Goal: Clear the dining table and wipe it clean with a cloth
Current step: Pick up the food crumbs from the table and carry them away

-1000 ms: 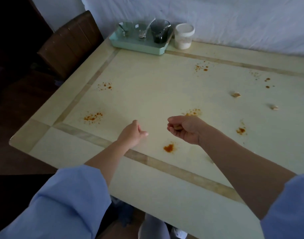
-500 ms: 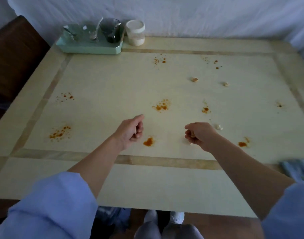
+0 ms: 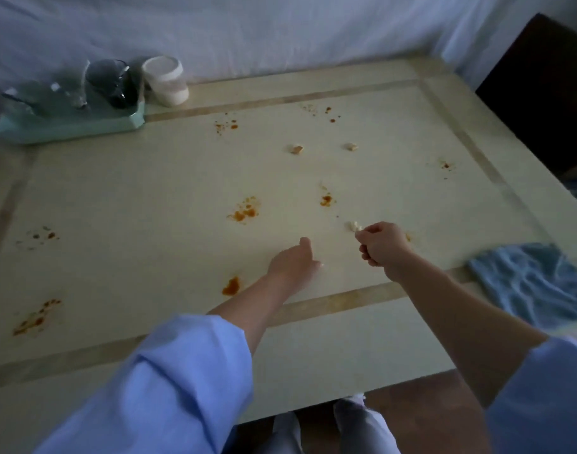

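The cream dining table (image 3: 149,191) carries several orange sauce stains, such as one stain (image 3: 244,213) at the middle and another stain (image 3: 231,286) near my left wrist. Two food crumbs (image 3: 296,149) (image 3: 350,146) lie farther back. My right hand (image 3: 383,245) is curled, and its fingertips pinch a pale crumb (image 3: 352,226) that sits on the table. My left hand (image 3: 293,263) rests on the tabletop with relaxed fingers and holds nothing. A blue cloth (image 3: 536,280) lies flat at the right edge, just right of my right forearm.
A mint-green tray (image 3: 67,126) at the back left holds a dark glass cup (image 3: 113,83) and small glassware. A white lidded jar (image 3: 165,80) stands beside it. A dark chair (image 3: 542,93) is at the far right corner. White fabric hangs behind the table.
The view has swung to the right, bringing the blue cloth fully into sight. My right hand has reached forward to the pale crumb. My left hand has settled onto the table.
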### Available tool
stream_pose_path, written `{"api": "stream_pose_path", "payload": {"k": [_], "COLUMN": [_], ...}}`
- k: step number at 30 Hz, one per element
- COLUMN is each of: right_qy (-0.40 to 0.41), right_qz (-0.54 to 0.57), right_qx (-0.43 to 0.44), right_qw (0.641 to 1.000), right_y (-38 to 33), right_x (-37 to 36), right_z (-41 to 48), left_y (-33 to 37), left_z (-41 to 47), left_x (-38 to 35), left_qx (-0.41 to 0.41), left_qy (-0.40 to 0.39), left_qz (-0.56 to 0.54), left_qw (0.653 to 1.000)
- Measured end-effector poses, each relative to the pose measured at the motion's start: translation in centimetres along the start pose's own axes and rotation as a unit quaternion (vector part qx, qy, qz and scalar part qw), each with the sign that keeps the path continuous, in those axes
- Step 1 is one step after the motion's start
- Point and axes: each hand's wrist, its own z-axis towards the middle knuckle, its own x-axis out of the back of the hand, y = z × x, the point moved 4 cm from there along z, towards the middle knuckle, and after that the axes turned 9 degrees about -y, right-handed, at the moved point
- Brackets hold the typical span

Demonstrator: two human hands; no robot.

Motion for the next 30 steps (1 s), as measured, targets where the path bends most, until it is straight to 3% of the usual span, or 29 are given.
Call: {"api": "stream_pose_path", "payload": {"k": [6, 9, 12, 15, 19, 21, 22, 24, 26, 30], "right_qy": [0.015, 0.004, -0.016, -0.037, -0.115, -0.165, -0.196, -0.222, -0.202, -0.112], "right_qz": [-0.147, -0.259, -0.324, -0.353, -0.394, -0.313, -0.236, -0.077, 0.012, -0.006], "right_qx": [0.010, 0.015, 0.025, 0.009, 0.037, 0.056, 0.057, 0.048, 0.045, 0.093], "right_qw": [0.989, 0.966, 0.946, 0.935, 0.911, 0.933, 0.950, 0.971, 0.978, 0.989], "right_y": [0.1, -0.3, -0.9, -1.1, -2.1, -2.9, -3.5, -5.0, -6.5, -9.3], "right_x": [1.6, 1.4, 0.8, 0.5, 1.0, 1.7, 2.1, 3.1, 4.3, 6.3], "right_z": [4.0, 5.3, 6.5, 7.6, 9.1, 10.3, 10.9, 12.5, 14.5, 19.1], "left_y": [0.9, 1.2, 1.8, 2.3, 2.8, 2.9, 3.0, 2.7, 2.4, 1.4], "left_z": [1.6, 2.2, 3.3, 4.7, 7.9, 9.6, 10.5, 12.3, 14.1, 17.4], "left_x": [0.1, 0.6, 2.1, 4.1, 7.8, 9.5, 10.3, 11.7, 13.1, 15.7], "left_qx": [-0.007, -0.006, -0.011, -0.008, -0.024, -0.032, -0.031, -0.011, 0.030, 0.079], "left_qy": [-0.059, -0.076, -0.042, -0.008, 0.024, 0.026, 0.037, 0.080, 0.139, 0.231], "left_qz": [0.056, -0.036, -0.170, -0.392, -0.636, -0.700, -0.709, -0.675, -0.580, -0.363], "left_qw": [0.997, 0.996, 0.984, 0.920, 0.771, 0.713, 0.704, 0.734, 0.802, 0.899]}}
